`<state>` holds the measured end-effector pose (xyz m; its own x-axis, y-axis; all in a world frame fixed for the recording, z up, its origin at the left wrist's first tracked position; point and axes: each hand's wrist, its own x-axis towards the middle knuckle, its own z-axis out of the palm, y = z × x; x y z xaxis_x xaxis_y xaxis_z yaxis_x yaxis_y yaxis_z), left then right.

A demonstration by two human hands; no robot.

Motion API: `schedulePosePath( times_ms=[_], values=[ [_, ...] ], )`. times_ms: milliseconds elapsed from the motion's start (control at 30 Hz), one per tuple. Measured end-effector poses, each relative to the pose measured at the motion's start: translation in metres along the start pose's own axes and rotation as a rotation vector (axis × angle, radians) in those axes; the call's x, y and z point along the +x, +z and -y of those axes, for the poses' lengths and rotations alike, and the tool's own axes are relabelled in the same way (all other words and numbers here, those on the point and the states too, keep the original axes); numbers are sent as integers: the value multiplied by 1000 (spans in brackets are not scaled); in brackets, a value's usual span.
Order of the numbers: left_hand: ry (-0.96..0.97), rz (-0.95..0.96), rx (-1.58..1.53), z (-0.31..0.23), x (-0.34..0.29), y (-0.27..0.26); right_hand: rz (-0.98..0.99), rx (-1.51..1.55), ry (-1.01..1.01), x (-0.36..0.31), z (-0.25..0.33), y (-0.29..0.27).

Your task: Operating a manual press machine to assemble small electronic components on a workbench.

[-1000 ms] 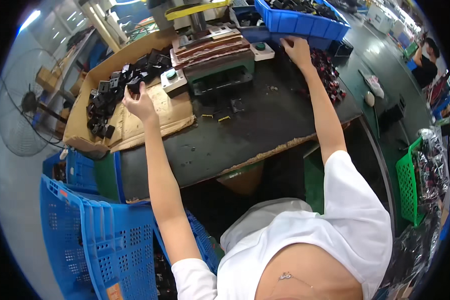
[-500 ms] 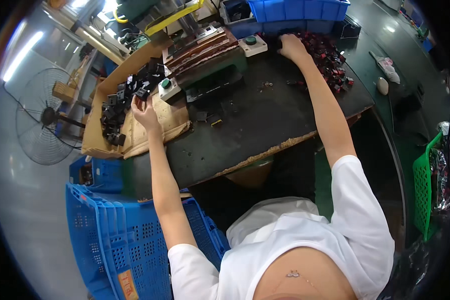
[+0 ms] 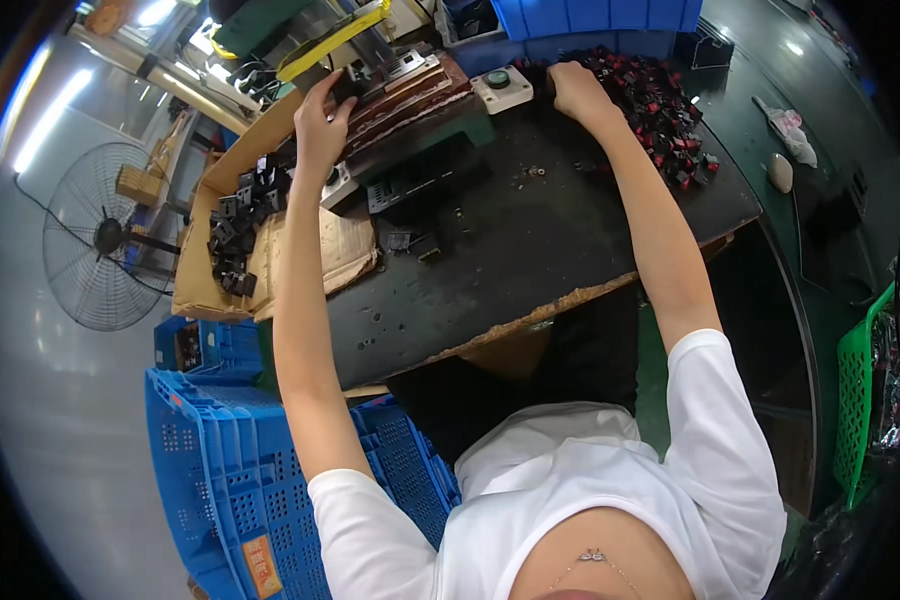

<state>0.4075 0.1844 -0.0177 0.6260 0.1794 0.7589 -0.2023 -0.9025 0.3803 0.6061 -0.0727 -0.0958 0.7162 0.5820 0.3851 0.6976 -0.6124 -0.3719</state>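
Note:
My left hand (image 3: 320,125) is raised at the left end of the press's layered bed (image 3: 410,95), thumb and fingers closed on a small black plastic part (image 3: 345,88). Beside that wrist, a cardboard box (image 3: 195,275) holds several black square parts (image 3: 232,225). My right hand (image 3: 576,92) is at the left edge of a heap of small black-and-red parts (image 3: 660,115), fingers curled down and closed. Whatever they hold is hidden. Just left of it sits a white button box with a green button (image 3: 500,82).
A second button box (image 3: 338,185) stands before the press. Loose black pieces (image 3: 410,243) lie on the dark worktop (image 3: 500,240), whose front edge is chipped. Blue bins (image 3: 595,18) stand behind the heap, blue crates (image 3: 240,450) at lower left, a green basket (image 3: 855,400) at right.
My left hand has moved up and right from the cardboard box to the press bed, carrying a black part. My right hand has stayed at the heap's edge, shifting slightly.

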Motion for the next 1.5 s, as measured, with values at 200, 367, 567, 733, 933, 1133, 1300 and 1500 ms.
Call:
schedulePosePath(
  times_ms=[200, 367, 567, 733, 933, 1133, 1300, 1500],
  values=[
    [-39, 243, 160, 6, 21, 11, -21, 14, -23, 0, 0, 2],
    [-33, 265, 186, 17, 31, 17, -72, 96, -74, 5, -6, 3],
    [62, 258, 184, 18, 26, 20, -79, 632, -91, 5, 4, -21],
    [118, 256, 274, 19, 27, 15, 52, 1160, -66, -1, 24, -34],
    [43, 252, 169, 17, 27, 14, 254, 1705, 25, -1, 26, -37],
    [45, 324, 207, 20, 29, 12, 322, 1897, -86, 3, 19, -37],
    [-6, 334, 191, 24, 21, 12, 327, 1899, -82, 1, 26, -40],
    [-61, 333, 251, 14, 20, 14, 333, 1869, -76, 2, 25, -36]
  ],
)
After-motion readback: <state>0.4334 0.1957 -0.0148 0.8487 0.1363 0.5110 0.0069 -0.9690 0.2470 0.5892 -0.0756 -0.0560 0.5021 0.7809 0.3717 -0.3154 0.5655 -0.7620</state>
